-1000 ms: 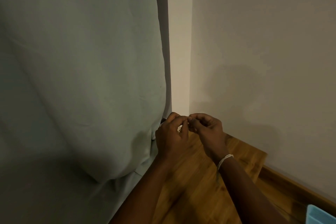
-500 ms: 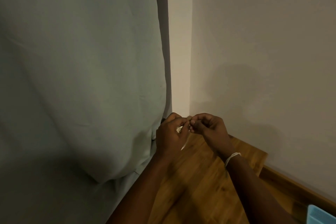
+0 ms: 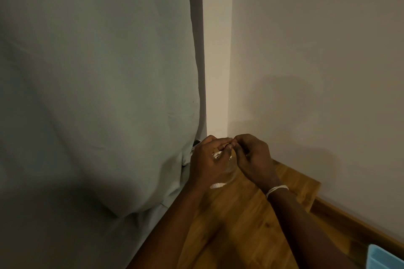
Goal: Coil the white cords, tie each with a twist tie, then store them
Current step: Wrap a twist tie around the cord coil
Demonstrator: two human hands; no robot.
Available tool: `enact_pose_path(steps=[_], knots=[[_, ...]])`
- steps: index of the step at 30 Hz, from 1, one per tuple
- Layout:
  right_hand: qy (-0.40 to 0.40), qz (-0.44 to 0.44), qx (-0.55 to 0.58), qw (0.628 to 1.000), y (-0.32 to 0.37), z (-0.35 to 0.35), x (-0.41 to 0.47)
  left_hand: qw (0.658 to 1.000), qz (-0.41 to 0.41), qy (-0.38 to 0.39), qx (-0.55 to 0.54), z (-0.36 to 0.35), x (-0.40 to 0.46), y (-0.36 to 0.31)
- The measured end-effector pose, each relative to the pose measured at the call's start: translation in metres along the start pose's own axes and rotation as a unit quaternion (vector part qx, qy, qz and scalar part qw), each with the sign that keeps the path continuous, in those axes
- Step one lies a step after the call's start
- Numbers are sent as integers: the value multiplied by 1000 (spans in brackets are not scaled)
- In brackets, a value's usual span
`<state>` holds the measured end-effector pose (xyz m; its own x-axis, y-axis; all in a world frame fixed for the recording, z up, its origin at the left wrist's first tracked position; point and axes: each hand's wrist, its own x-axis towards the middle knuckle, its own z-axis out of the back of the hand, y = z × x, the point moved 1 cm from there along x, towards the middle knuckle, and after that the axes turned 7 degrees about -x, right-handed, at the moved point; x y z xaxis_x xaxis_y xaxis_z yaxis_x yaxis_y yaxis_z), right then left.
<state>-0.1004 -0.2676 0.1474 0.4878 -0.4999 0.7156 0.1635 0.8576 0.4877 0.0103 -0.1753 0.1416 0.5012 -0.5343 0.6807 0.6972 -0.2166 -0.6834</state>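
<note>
Most of the white cord [image 3: 218, 155] is hidden: only a small pale bundle shows in the gap between the two hands, and a blurred pale strand trails down from it to a brighter tip over the wooden table [image 3: 240, 225], near the table's far left edge. How many loops the bundle has cannot be made out, and no twist tie can be told apart from the cord in the dim light. The left hand [image 3: 207, 161] is curled around the bundle, its fingers narrow and closed on the cord, with the thumb and forefinger pinched at the top. The right hand [image 3: 253, 157] meets it fingertip to fingertip, its fingers also drawn in tight to a pinch at the same spot; what exactly sits in that pinch is too small to tell. A thin white band [image 3: 277, 189] circles the right wrist. A large grey-green curtain [image 3: 98, 94] hangs at the left, bulging out over the table's left edge and covering it; the left hand is just beside its fold. Behind the hands a pale wall corner [image 3: 216, 72] rises, with the plain wall [image 3: 317, 61] to the right carrying soft shadows. The table's far right corner steps down near a wooden skirting strip [image 3: 349, 223]. A light blue object [image 3: 384, 257] is cut off at the lower right edge of the view.
</note>
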Motion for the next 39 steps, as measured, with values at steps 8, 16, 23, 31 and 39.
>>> enact_pose_path(steps=[8, 16, 23, 31, 39], knots=[[-14, -24, 33, 999, 9, 11, 2, 1000, -10, 18, 20, 3, 9, -3], [7, -215, 362, 907, 20, 25, 13, 999, -9, 43, -22, -6, -3, 4], [4, -235, 331, 914, 28, 34, 19, 997, -33, 72, -6, -3, -6, -2], [11, -230, 267, 936, 30, 30, 8, 993, 1, 102, 53, -2, -24, 20], [11, -293, 262, 919, 35, 34, 20, 993, -62, 86, 49, -4, -31, -11]])
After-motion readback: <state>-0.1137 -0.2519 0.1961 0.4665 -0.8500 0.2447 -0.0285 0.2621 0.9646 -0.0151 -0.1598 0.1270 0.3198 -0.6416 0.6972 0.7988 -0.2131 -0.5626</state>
